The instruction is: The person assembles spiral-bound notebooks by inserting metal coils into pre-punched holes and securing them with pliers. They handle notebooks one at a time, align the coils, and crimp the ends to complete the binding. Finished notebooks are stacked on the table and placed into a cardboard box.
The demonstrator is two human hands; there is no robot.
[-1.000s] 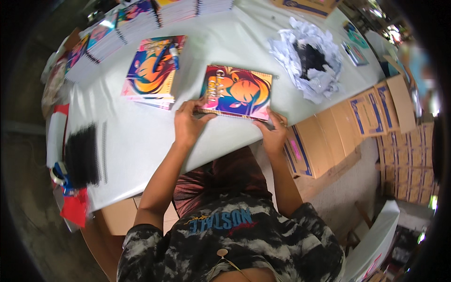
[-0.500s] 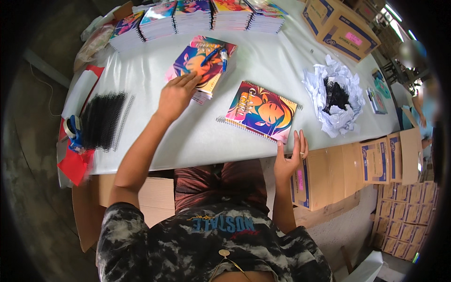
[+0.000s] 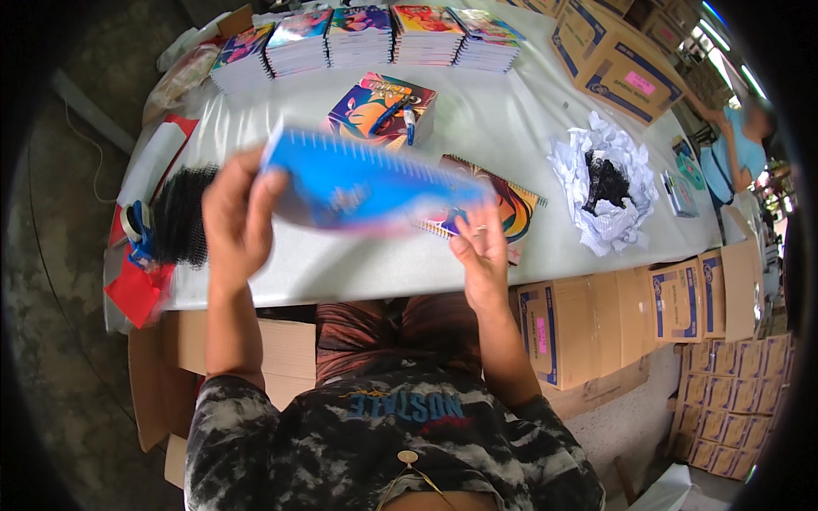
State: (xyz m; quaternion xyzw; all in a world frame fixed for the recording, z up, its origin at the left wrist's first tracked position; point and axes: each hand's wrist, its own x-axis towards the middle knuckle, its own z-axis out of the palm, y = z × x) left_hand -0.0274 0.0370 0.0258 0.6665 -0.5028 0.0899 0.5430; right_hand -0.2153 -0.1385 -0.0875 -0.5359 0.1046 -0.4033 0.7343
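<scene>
Spreading white under everything, the counter [image 3: 511,111] carries stacks of notebooks [image 3: 366,34] along its far edge, and above its near edge I hold a blue spiral-bound notebook [image 3: 358,183]. My left hand [image 3: 234,213] is clamped on its left end, my right hand [image 3: 479,255] pinching its right corner. Blurred, blue-covered, it seems light and bendy, best held by both ends.

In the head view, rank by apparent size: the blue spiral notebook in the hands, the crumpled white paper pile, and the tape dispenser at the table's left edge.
1. Blue spiral notebook, though it is raised toward the camera and motion-blurred, so it looks bigger than it is.
2. Crumpled white paper pile.
3. Tape dispenser, clearly smallest.
</scene>
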